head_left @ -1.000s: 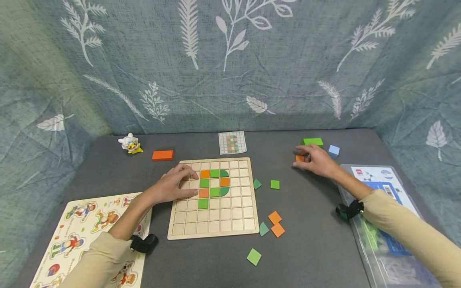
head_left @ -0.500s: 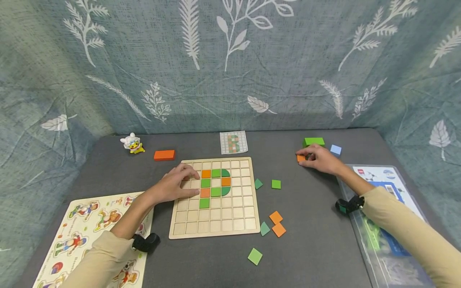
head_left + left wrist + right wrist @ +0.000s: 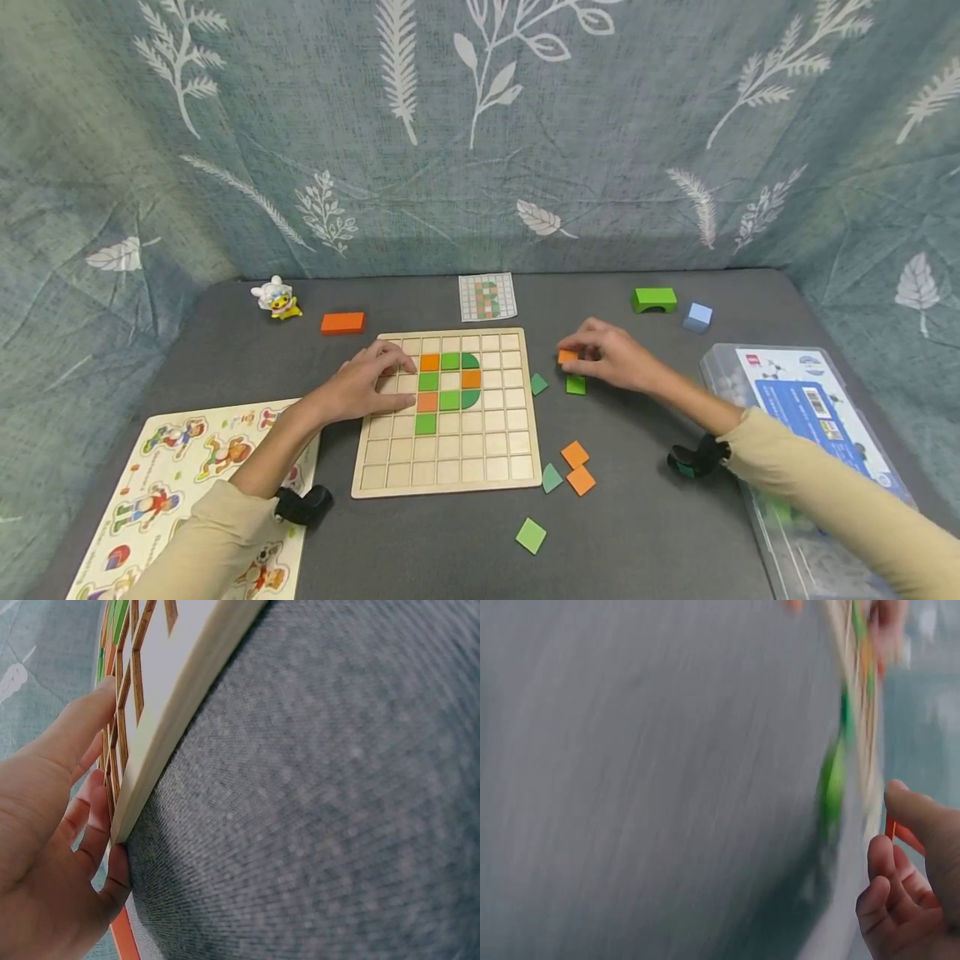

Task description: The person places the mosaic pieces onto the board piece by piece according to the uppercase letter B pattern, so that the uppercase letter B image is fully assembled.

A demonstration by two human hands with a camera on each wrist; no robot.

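Note:
Between thumb and fingers my right hand (image 3: 611, 357) pinches an orange square tile (image 3: 567, 356), seen edge-on in the right wrist view. Just below it, a green square tile (image 3: 575, 385) lies on the table, partly covered by the hand. My left hand (image 3: 365, 385) rests on the left side of a wooden grid board (image 3: 495, 471), its fingers relaxed and holding nothing. In the left wrist view, the fingertips (image 3: 118, 859) lie along the board's edge. Orange, green and dark green tiles (image 3: 469, 398) fill several cells; one cell among them is bare.
Loose orange tiles (image 3: 581, 480), dark green pieces (image 3: 551, 477) and a light green tile (image 3: 531, 535) lie right of the board. A printed pattern card (image 3: 487, 297) is behind it. A picture puzzle (image 3: 153, 500) is at left, a plastic case (image 3: 795, 400) at right, a green block (image 3: 654, 299) behind.
My right hand has carried the orange tile left from beside the green block to above the green tile. My left hand has stayed on the board.

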